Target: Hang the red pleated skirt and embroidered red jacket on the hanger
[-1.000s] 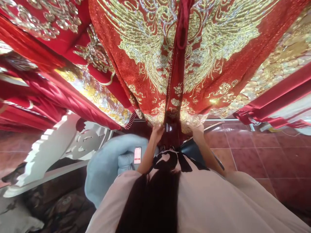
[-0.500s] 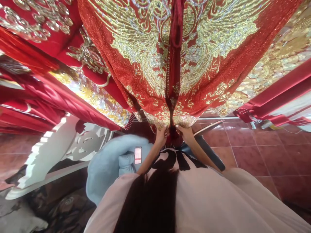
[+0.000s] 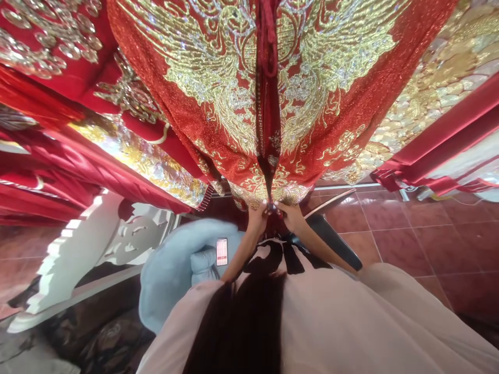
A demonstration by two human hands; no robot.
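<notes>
A red garment with heavy gold and silver embroidery hangs in front of me, with a dark red velvet strip down its middle. My left hand pinches the left half of its lower hem. My right hand pinches the right half. The two hands sit close together at the bottom of the central opening, fingers closed on the embroidered edges, with the two hem edges drawn together between them.
More red and gold garments hang left and right. A light blue cushion with a phone on it lies at lower left, beside a white carved panel. A black chair part stands over red floor tiles.
My hands have come together from being apart at the hem, closing the gap in the garment's front. The view has shifted slightly right, so the garment sits further left.
</notes>
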